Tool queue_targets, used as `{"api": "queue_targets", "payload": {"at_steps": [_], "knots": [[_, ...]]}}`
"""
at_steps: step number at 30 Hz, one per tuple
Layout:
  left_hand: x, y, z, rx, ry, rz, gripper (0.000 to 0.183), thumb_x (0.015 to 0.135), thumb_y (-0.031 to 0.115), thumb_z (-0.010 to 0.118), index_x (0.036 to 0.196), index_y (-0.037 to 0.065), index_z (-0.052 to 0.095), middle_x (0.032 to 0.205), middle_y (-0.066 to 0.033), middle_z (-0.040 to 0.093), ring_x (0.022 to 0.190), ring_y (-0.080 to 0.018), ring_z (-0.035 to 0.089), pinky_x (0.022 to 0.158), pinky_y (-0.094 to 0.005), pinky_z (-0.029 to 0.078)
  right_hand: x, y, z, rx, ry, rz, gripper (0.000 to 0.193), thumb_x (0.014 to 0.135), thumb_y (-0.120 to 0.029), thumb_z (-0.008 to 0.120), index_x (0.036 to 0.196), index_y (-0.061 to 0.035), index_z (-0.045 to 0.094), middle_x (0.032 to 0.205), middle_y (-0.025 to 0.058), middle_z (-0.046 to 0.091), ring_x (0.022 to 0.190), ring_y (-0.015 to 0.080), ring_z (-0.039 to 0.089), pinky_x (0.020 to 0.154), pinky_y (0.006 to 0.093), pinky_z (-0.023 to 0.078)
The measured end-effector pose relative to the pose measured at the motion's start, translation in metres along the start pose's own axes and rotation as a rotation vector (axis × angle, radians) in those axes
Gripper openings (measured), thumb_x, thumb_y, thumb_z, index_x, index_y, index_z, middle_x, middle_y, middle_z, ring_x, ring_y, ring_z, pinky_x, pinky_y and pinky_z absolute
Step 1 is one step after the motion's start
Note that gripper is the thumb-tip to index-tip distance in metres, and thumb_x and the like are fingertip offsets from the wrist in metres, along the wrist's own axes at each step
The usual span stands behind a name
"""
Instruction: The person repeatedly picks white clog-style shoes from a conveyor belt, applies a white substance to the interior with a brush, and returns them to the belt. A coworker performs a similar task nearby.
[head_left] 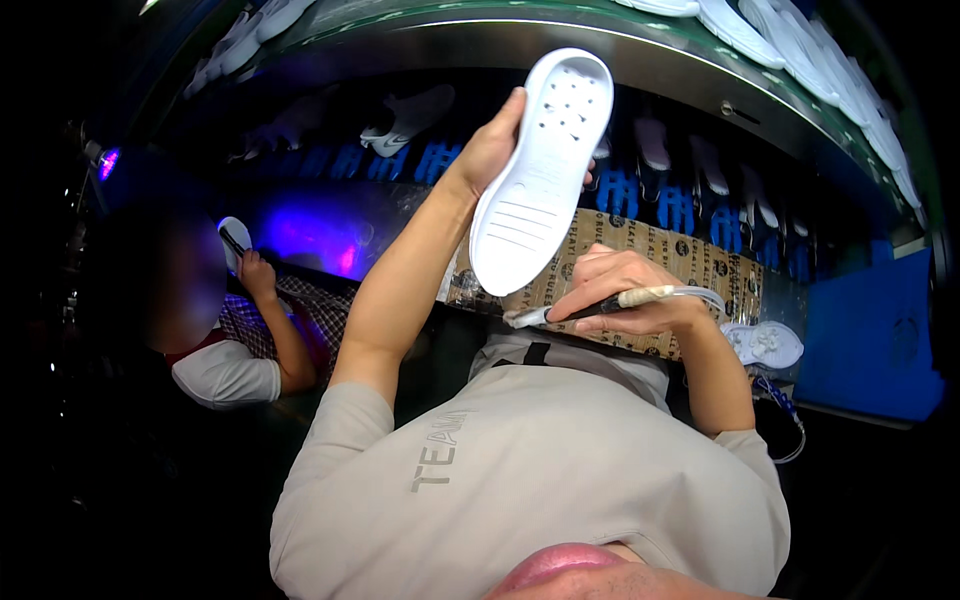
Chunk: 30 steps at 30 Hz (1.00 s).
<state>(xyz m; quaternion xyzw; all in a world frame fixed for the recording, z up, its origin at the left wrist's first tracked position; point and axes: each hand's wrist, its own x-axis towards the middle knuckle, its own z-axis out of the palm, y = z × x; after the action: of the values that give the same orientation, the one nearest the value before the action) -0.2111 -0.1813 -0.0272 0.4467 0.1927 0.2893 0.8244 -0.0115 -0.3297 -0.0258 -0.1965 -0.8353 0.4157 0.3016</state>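
Observation:
My left hand (492, 140) grips a white shoe sole (535, 200) by its edge and holds it up, its hollow inner side facing me. Small holes dot its far end, and several lines cross its lower part. In my right hand (630, 285) is a dark-handled brush (590, 308) with a clear hose running off past the wrist. The brush tip points left, just below the sole's near end and apart from it. Beneath both hands lies a bench top covered with printed brown cardboard (640, 235).
A curved shelf (430, 50) ahead carries white soles (740, 30). Under it, blue holders (620, 190) stand in a row, and white shoes hang there. Another white sole (765, 343) lies at right, near a blue panel (870, 335). At left, a co-worker's hand (256, 275) holds a sole.

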Motion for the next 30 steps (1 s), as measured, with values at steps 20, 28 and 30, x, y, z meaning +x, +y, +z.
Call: {"api": "queue_targets", "payload": {"at_steps": [20, 28, 30], "knots": [[-0.003, 0.025, 0.008, 0.985, 0.207, -0.555, 0.075, 0.101, 0.068, 0.041, 0.138, 0.007, 0.065, 0.127, -0.0285, 0.066, 0.112, -0.0328, 0.07, 0.086, -0.0327, 0.056, -0.013, 0.004, -0.026, -0.491, 0.182, 0.108, 0.036, 0.08, -0.011, 0.082, 0.114, -0.0209, 0.078, 0.079, -0.0026, 0.063, 0.077, 0.0165, 0.058, 0.076, 0.0336, 0.045], [-0.021, 0.037, 0.0, 1.126, 0.176, -0.49, 0.081, 0.098, 0.073, 0.041, 0.137, 0.006, 0.066, 0.123, -0.0282, 0.068, 0.107, -0.0341, 0.072, 0.085, -0.0386, 0.057, -0.01, -0.002, -0.045, -0.513, 0.155, 0.129, 0.035, 0.079, -0.012, 0.082, 0.113, -0.0208, 0.079, 0.081, -0.0011, 0.063, 0.077, 0.018, 0.057, 0.075, 0.0342, 0.045], [-0.024, 0.038, -0.005, 1.171, 0.165, -0.506, 0.081, 0.099, 0.072, 0.041, 0.136, 0.006, 0.066, 0.121, -0.0274, 0.069, 0.106, -0.0338, 0.072, 0.084, -0.0375, 0.057, -0.01, -0.007, -0.054, -0.439, 0.065, 0.147, 0.034, 0.079, -0.012, 0.082, 0.112, -0.0204, 0.079, 0.082, -0.0003, 0.063, 0.077, 0.0185, 0.057, 0.075, 0.0345, 0.046]]}}
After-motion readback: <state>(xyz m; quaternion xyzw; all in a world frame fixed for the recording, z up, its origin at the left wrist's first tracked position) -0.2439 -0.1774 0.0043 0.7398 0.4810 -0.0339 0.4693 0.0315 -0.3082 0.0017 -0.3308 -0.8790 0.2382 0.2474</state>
